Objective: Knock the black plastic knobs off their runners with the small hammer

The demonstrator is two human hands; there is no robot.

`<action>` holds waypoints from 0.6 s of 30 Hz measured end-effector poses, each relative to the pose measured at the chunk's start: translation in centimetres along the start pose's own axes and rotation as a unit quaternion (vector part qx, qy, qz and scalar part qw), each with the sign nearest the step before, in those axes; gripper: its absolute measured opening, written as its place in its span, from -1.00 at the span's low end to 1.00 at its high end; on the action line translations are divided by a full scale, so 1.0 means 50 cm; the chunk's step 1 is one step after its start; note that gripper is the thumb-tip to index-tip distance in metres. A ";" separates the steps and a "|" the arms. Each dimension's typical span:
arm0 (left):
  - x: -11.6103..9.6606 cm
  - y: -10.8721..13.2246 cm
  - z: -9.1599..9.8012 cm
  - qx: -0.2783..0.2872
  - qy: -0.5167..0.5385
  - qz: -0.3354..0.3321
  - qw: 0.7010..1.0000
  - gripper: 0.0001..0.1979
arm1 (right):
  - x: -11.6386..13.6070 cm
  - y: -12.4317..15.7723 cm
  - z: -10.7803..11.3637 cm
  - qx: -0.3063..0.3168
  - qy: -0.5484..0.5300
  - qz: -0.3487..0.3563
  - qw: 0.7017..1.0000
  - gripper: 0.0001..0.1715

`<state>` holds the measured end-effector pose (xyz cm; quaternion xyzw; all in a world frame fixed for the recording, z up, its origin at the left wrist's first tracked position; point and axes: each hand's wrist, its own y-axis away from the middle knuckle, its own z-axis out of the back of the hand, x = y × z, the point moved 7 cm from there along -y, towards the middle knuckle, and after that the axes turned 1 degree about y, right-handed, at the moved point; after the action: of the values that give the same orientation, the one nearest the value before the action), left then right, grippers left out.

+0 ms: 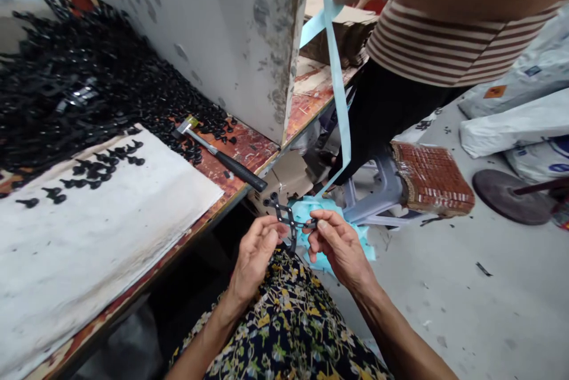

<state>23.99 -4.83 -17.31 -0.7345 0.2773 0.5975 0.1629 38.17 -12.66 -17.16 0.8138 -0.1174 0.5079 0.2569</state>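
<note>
Over my lap in floral cloth, my left hand and my right hand both pinch a small black plastic frame of joined parts. The left fingers grip its lower left side, the right fingers its right end. The frame's top arm sticks up toward the bench edge. Behind my hands lies a heap of pale blue strap.
A wooden bench on the left carries a white sheet, a big pile of black plastic parts and a hammer. Another person in a striped shirt stands ahead, holding the blue strap. Stool, sacks at right.
</note>
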 end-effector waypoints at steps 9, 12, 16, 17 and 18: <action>-0.025 0.008 -0.049 0.089 0.025 0.006 0.996 -0.69 | -0.018 0.011 -0.018 0.035 0.001 -0.014 0.999 -0.48; -0.024 0.017 -0.048 0.096 0.008 0.011 0.995 -0.68 | -0.019 0.013 -0.018 0.031 0.003 -0.011 0.999 -0.49; -0.016 0.016 -0.041 0.103 -0.002 0.015 0.995 -0.67 | -0.005 0.006 -0.013 -0.009 0.010 0.000 1.000 -0.47; -0.015 0.014 -0.040 0.101 -0.001 0.015 0.995 -0.66 | -0.001 0.005 -0.014 -0.016 0.013 0.002 1.000 -0.46; -0.015 0.014 -0.039 0.095 0.000 0.016 0.995 -0.64 | 0.002 0.006 -0.017 -0.017 0.015 0.004 1.000 -0.45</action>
<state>25.02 -6.32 -16.06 -0.7110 0.3449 0.5711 0.2222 37.43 -12.45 -16.65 0.8009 -0.1250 0.5194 0.2704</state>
